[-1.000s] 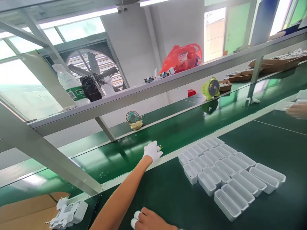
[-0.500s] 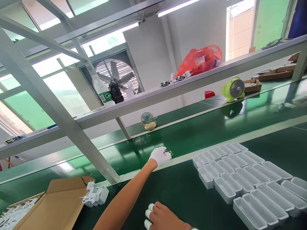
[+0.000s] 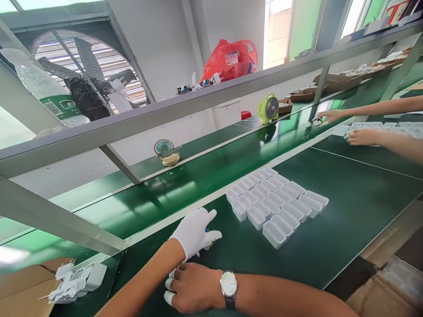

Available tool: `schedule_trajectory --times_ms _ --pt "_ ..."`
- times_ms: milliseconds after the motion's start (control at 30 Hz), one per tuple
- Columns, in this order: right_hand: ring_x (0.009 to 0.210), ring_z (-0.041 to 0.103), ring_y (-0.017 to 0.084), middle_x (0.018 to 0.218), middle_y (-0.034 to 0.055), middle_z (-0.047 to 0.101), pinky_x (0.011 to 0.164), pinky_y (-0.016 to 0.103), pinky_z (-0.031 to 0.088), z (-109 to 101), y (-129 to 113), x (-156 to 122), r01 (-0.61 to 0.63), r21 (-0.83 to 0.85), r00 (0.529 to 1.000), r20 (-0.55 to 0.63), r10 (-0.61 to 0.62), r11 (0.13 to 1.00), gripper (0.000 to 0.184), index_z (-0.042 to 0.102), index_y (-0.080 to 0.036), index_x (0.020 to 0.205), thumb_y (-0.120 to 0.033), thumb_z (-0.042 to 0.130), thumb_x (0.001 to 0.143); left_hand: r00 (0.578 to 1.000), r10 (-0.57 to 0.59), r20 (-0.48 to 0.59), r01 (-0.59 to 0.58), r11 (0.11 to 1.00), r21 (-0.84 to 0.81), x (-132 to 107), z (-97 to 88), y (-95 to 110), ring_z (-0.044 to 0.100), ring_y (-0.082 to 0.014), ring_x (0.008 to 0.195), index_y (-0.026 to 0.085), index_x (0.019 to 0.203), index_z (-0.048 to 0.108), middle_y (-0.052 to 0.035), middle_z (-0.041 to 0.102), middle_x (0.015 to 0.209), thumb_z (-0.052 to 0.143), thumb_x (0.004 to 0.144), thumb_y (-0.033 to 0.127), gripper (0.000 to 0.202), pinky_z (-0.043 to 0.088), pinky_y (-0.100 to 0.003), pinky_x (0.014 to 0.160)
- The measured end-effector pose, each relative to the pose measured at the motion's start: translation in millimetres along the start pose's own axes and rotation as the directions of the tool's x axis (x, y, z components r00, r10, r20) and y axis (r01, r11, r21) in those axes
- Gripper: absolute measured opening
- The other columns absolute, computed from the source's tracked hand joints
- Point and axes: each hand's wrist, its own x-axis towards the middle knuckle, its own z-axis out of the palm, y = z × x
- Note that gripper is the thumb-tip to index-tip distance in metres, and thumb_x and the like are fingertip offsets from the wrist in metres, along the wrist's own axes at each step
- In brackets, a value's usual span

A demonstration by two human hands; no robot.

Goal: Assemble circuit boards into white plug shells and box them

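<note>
My left hand, in a white glove, is shut on a small circuit board. Only bits of blue and yellow on the board show past the glove, between thumb and fingers. Just below it is my right hand, bare except for white finger covers, with loosely bent fingers slightly apart and nothing visible in them. Its thumb is hidden, and whether it touches the glove I cannot tell. Right of both hands, rows of white open plastic cases stand on the dark green tabletop.
White plug housings lie at lower left by a cardboard box. A green conveyor belt runs behind the table, under a shelf. A small fan and a green fan stand beyond it. Another person's hands work at right.
My left hand has come back from the belt's edge with the circuit board, nearer my right hand. The view has turned right, bringing another person's hands into sight.
</note>
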Motion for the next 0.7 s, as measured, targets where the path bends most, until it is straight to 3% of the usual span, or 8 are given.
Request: schedule_trajectory --times_ms 100,200,367,467,533,633,700 --pt "0.073 0.061 0.014 0.082 0.0018 0.069 0.071 0.028 0.047 -0.6 1.6 -1.2 0.035 0.012 0.999 0.027 -0.035 0.999 0.017 0.060 -0.020 0.085 -0.022 0.056 0.101 0.995 0.090 -0.035 -0.091 0.996 -0.025 18.3 -10.0 21.3 0.069 -0.0281 0.094 0.032 0.143 0.052 -0.0075 0.070 0.105 0.048 0.098 0.052 0.049 0.051 -0.036 0.077" --pt "0.077 0.063 0.018 0.081 0.0031 0.071 0.071 0.031 0.047 -3.8 2.1 -0.2 0.070 -0.012 0.997 0.018 -0.069 0.998 0.019 0.062 -0.019 0.083 -0.021 0.054 0.100 0.988 0.151 -0.026 -0.152 0.988 -0.039 38.8 -3.1 43.7 0.069 -0.0277 0.086 0.032 0.135 0.058 -0.0050 0.071 0.094 0.054 0.095 0.049 0.044 0.049 -0.035 0.073" --pt "0.085 0.064 0.021 0.086 0.0039 0.073 0.072 0.033 0.046 0.8 -0.5 1.2 0.100 -0.036 0.995 -0.027 -0.101 0.994 0.014 0.067 -0.015 0.091 -0.015 0.053 0.094 0.994 0.097 -0.053 -0.106 0.974 -0.200 54.9 17.1 52.5 0.068 -0.0243 0.087 0.028 0.102 0.073 -0.0031 0.072 0.091 0.054 0.095 0.043 0.025 0.048 -0.033 0.075" --pt "0.088 0.064 0.024 0.092 0.0063 0.073 0.070 0.035 0.047 11.6 -2.3 3.2 0.087 -0.064 0.990 -0.107 -0.094 0.994 0.013 0.067 -0.014 0.098 -0.021 0.056 0.095 0.989 -0.039 -0.141 -0.005 0.955 -0.297 41.6 19.2 34.2 0.065 -0.0194 0.081 0.026 0.087 0.073 -0.0019 0.071 0.087 0.049 0.098 0.039 0.030 0.045 -0.030 0.071" --pt "0.080 0.063 0.023 0.086 0.0064 0.072 0.067 0.036 0.047 16.8 -1.9 5.4 0.078 -0.078 0.985 -0.149 -0.089 0.994 0.013 0.067 -0.014 0.095 -0.025 0.059 0.094 0.961 -0.165 -0.222 0.068 0.919 -0.388 23.1 15.9 13.6 0.062 -0.0173 0.077 0.024 0.085 0.071 -0.0013 0.069 0.084 0.048 0.098 0.039 0.031 0.044 -0.028 0.068" --pt "0.072 0.061 0.023 0.079 0.0075 0.070 0.069 0.038 0.047 11.9 3.7 7.7 -0.003 -0.094 0.984 -0.178 -0.013 0.996 0.012 0.068 -0.016 0.087 -0.022 0.059 0.093 0.867 -0.371 -0.333 0.184 0.858 -0.479 -16.0 9.2 -26.3 0.058 -0.0156 0.074 0.021 0.089 0.066 -0.0014 0.067 0.083 0.040 0.102 0.041 0.036 0.044 -0.027 0.068" --pt "0.078 0.063 0.025 0.082 0.0103 0.070 0.074 0.041 0.048 -0.5 11.7 7.5 -0.128 -0.099 0.982 -0.153 0.111 0.987 0.014 0.068 -0.017 0.083 -0.019 0.057 0.093 0.766 -0.518 -0.381 0.274 0.798 -0.536 -47.0 8.2 -54.5 0.056 -0.0150 0.073 0.020 0.089 0.063 -0.0001 0.063 0.080 0.036 0.103 0.043 0.037 0.044 -0.027 0.067"
